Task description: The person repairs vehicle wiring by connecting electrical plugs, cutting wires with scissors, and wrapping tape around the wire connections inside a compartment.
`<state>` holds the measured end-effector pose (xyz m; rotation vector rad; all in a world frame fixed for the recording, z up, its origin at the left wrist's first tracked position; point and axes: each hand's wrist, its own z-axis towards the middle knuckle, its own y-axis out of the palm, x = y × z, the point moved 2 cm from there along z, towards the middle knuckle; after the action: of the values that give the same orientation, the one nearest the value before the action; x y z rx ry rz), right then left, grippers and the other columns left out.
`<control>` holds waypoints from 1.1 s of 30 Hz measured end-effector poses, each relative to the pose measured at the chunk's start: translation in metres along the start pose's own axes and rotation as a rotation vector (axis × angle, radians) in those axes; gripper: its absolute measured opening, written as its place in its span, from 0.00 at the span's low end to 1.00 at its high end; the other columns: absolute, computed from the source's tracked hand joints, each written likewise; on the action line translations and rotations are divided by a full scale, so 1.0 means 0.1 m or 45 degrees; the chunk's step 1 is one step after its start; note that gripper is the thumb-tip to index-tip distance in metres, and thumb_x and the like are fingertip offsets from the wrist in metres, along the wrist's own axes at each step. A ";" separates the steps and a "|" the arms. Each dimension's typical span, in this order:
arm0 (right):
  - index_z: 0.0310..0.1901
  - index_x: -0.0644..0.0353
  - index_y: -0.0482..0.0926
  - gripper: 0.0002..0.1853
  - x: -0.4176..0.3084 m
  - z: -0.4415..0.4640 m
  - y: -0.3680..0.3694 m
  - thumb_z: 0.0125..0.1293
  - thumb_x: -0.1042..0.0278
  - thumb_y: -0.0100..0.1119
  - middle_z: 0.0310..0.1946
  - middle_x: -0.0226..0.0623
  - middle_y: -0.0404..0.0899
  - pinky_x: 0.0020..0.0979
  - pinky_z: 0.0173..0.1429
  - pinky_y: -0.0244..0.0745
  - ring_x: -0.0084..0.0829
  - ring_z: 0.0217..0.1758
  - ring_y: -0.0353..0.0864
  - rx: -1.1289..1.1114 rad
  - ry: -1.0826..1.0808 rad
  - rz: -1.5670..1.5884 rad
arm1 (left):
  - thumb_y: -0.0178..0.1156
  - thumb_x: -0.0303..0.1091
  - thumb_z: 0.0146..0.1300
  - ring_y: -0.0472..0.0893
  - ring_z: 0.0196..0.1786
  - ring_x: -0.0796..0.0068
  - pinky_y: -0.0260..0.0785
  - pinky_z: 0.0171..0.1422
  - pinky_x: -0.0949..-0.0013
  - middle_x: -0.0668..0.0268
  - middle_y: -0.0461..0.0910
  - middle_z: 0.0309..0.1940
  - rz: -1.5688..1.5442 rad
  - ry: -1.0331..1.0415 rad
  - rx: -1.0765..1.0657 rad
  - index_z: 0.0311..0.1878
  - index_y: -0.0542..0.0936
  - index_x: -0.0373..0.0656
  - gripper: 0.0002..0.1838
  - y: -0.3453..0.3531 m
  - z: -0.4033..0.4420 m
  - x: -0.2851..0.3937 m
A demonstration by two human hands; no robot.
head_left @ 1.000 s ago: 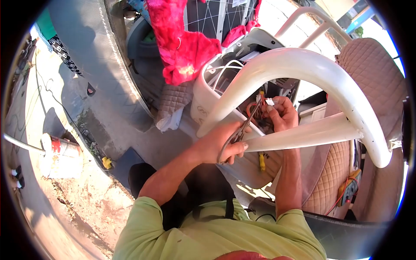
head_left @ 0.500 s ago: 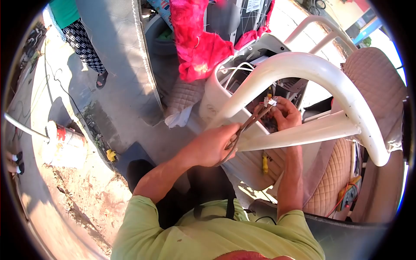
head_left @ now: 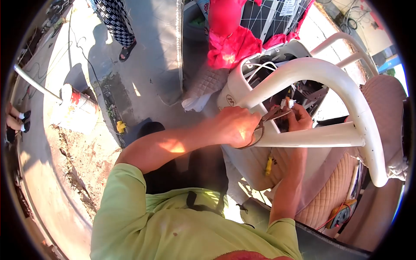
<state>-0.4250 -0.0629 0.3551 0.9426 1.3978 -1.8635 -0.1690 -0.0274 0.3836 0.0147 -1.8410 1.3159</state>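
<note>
My left hand (head_left: 238, 126) is closed in a fist beside the white tubular frame (head_left: 318, 135). From it juts a thin brown-grey tool (head_left: 272, 114) with curved handles, resembling pliers; the fingers hide much of it. Its far end reaches a small white connector (head_left: 287, 103) with wires. My right hand (head_left: 300, 118), behind the lower tube, pinches that connector between thumb and fingers. Both hands work over an open white housing (head_left: 236, 89) that contains wires and dark parts.
A yellow-handled screwdriver (head_left: 269, 165) lies on quilted tan padding below the tube. A multimeter (head_left: 340, 215) with a red lead sits at lower right. Pink fuzzy cloth (head_left: 234, 47) hangs behind the housing. A white bucket (head_left: 76, 110) and another person's leg (head_left: 116, 24) are at left.
The camera view has shifted, so the scene sits farther right. My left fist has turned, knuckles up, and its tool now lies flatter. My right hand still pinches the connector.
</note>
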 end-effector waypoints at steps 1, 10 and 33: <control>0.54 0.67 0.83 0.14 0.03 0.01 0.01 0.70 0.71 0.67 0.35 0.35 0.89 0.27 0.41 0.82 0.21 0.34 0.86 0.010 -0.008 0.006 | 0.63 0.37 0.61 0.85 0.40 0.39 0.78 0.45 0.44 0.44 0.84 0.31 0.016 -0.014 -0.022 0.46 0.77 0.35 0.16 0.00 0.04 0.01; 0.65 0.64 0.77 0.24 0.07 0.03 -0.02 0.67 0.80 0.65 0.32 0.33 0.86 0.24 0.41 0.80 0.20 0.33 0.83 -0.076 -0.169 0.202 | 0.62 0.40 0.65 0.86 0.43 0.42 0.79 0.47 0.48 0.43 0.85 0.38 -0.018 -0.108 -0.192 0.50 0.79 0.35 0.19 -0.10 0.20 0.17; 0.36 0.60 0.77 0.09 -0.01 0.12 -0.17 0.70 0.69 0.68 0.25 0.26 0.78 0.20 0.28 0.63 0.15 0.24 0.70 0.042 0.008 0.159 | 0.55 0.44 0.72 0.86 0.30 0.65 0.79 0.36 0.63 0.48 0.87 0.41 -2.383 -0.002 -0.776 0.62 0.76 0.40 0.22 0.39 0.20 -0.14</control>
<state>-0.4403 -0.0699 0.3666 1.0285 1.2852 -1.7974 -0.1905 -0.0320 0.3433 1.0823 -1.2225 -0.5340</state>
